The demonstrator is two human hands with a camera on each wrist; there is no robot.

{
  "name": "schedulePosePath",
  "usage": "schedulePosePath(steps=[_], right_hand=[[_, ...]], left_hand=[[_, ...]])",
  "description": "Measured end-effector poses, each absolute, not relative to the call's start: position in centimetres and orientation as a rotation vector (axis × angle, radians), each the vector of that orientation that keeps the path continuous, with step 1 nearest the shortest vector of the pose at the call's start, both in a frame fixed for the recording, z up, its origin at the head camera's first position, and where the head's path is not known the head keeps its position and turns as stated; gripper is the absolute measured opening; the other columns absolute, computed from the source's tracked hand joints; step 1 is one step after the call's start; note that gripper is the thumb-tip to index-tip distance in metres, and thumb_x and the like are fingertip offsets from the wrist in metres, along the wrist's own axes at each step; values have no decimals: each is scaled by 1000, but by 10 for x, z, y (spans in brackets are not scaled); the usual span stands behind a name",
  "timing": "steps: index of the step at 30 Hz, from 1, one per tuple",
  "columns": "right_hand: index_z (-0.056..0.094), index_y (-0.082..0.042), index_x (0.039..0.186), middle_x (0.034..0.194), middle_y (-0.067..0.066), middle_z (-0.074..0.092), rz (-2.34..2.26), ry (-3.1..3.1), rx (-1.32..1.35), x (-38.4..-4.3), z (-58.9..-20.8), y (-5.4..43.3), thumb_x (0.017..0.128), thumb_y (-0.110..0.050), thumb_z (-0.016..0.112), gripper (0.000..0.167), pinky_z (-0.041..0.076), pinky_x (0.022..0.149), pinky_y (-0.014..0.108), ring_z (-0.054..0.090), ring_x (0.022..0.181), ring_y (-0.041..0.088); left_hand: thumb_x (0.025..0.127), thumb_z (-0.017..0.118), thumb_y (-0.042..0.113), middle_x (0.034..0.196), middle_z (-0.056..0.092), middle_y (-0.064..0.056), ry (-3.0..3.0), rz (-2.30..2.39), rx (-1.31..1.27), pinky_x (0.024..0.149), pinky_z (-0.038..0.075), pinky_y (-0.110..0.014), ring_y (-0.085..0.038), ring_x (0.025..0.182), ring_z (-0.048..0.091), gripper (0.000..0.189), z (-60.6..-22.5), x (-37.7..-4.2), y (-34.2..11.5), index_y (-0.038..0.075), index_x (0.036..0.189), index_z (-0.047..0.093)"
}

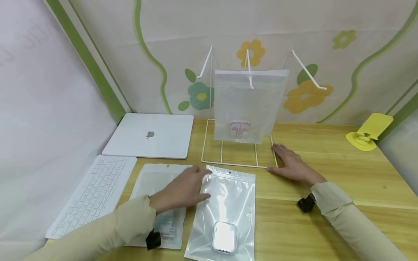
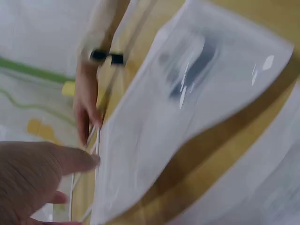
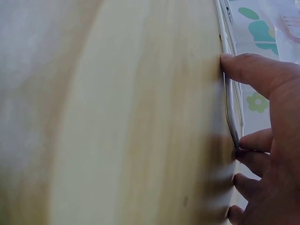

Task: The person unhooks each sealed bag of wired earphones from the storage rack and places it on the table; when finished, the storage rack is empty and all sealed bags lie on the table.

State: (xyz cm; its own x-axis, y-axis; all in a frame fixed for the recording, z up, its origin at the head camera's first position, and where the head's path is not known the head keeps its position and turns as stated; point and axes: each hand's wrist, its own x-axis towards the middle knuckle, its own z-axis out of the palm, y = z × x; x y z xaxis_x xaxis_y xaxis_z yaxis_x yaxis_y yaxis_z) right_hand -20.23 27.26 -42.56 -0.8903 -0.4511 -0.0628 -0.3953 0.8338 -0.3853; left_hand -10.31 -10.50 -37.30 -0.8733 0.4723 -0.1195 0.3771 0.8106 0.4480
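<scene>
My left hand (image 1: pixel 183 188), slightly blurred, is over the upper left edge of a shiny zip bag (image 1: pixel 240 203), thumb and fingers spread apart. Inside that bag lies a rounded square case (image 1: pixel 224 237). Partly under my left arm is another pale zip bag (image 1: pixel 153 181) with small bluish contents. With spread thumb and fingertips, my right hand (image 1: pixel 295 166) touches the right front corner of a white wire rack (image 1: pixel 240 165); its thumb meets the wire in the right wrist view. A frosted bag (image 1: pixel 243 101) with pink earphones (image 1: pixel 240 129) hangs on the rack's middle hook.
A closed laptop (image 1: pixel 163 137) and a white keyboard (image 1: pixel 94 192) lie at the left. The rack's left hook (image 1: pixel 205 62) and right hook (image 1: pixel 308 70) stick out bare. A yellow phone stand (image 1: pixel 369 132) stands at the back right, before the fabric wall.
</scene>
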Motion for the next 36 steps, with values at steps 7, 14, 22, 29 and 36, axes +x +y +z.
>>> schedulePosePath(steps=[7, 14, 22, 29, 36], right_hand=[[29, 5, 148, 156, 26, 24, -559, 2863, -660, -203, -428, 273, 88, -49, 65, 88, 18, 108, 71, 18, 143, 49], [28, 5, 148, 156, 26, 23, -552, 2851, -650, -202, -426, 270, 88, -49, 64, 89, 17, 109, 70, 17, 143, 49], [28, 5, 148, 156, 27, 23, -557, 2853, -658, -202, -423, 269, 88, -49, 64, 89, 16, 111, 68, 17, 143, 48], [26, 3, 150, 155, 28, 25, -600, 2847, -621, -202, -419, 270, 88, -52, 64, 91, 20, 111, 68, 22, 142, 49], [60, 0, 122, 115, 19, 68, -1139, 3165, -750, -193, -399, 258, 87, -14, 72, 39, 55, 90, 36, 67, 106, 23]], left_hand=[[78, 79, 45, 158, 17, -22, 2779, 819, 608, 110, 32, -60, -41, 145, 19, 103, -384, -164, -111, 14, 155, 18], [77, 78, 45, 160, 13, -22, 2742, 865, 531, 114, 29, -57, -40, 147, 17, 109, -395, -201, -100, 9, 156, 13], [79, 74, 39, 159, 16, -26, 2751, 764, 443, 119, 23, -47, -37, 149, 15, 100, -405, -223, -95, -5, 151, 19], [72, 80, 49, 157, 20, -26, 2753, 594, 453, 119, 25, -41, -35, 148, 20, 107, -409, -227, -92, -12, 144, 31], [72, 81, 48, 159, 16, -25, 2739, 624, 424, 120, 23, -41, -34, 149, 17, 111, -409, -225, -90, -11, 147, 26]])
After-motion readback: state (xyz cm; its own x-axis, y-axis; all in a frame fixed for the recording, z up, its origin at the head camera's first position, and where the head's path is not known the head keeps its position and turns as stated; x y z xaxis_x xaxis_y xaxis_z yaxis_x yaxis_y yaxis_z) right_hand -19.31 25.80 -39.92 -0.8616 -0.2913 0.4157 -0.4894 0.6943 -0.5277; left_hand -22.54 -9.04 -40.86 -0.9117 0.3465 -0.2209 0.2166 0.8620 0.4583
